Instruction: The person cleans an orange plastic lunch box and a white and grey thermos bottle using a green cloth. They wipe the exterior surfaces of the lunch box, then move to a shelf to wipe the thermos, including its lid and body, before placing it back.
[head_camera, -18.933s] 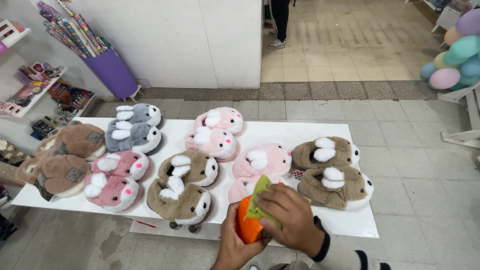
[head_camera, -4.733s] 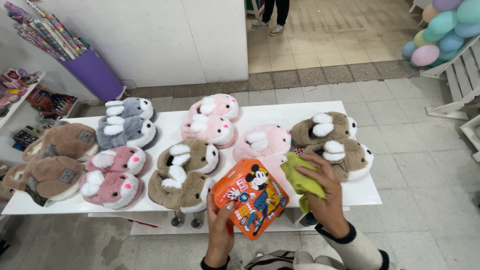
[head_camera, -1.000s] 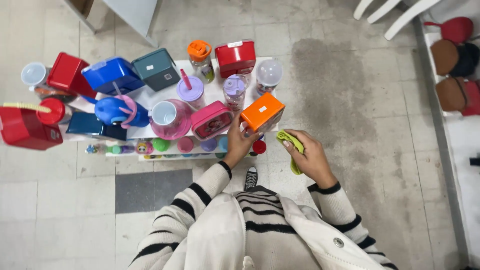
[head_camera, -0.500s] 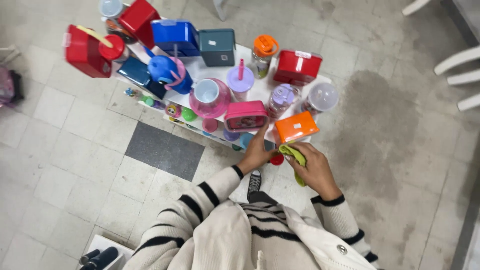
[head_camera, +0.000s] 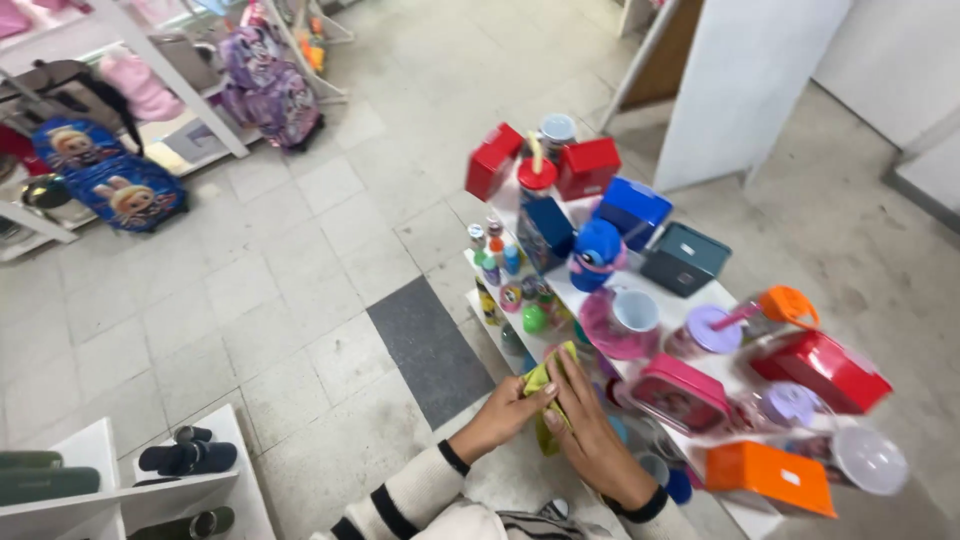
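Note:
A yellow-green cloth (head_camera: 541, 384) lies bunched at the near edge of a white display table (head_camera: 588, 300). My left hand (head_camera: 508, 410), in a striped sleeve, grips the cloth from the left. My right hand (head_camera: 588, 432) lies over it from the right, fingers stretched along the cloth. An orange box (head_camera: 766, 477) rests on the table to the right of my hands, with neither hand touching it. A pink lunch box (head_camera: 681, 392) and a pink cup (head_camera: 622, 320) stand just beyond my right hand.
The table holds red boxes (head_camera: 829, 368), blue boxes (head_camera: 632, 209), a teal box (head_camera: 685, 259), lidded cups and small bottles (head_camera: 497, 262). Backpacks (head_camera: 105, 185) stand on shelves at the far left. A low white shelf with sandals (head_camera: 185, 458) is at the near left. A dark floor tile (head_camera: 430, 350) lies beside the table.
My left hand has let go of the orange box, which now rests on the table, and joined my right hand on the cloth. The view has swung round the table.

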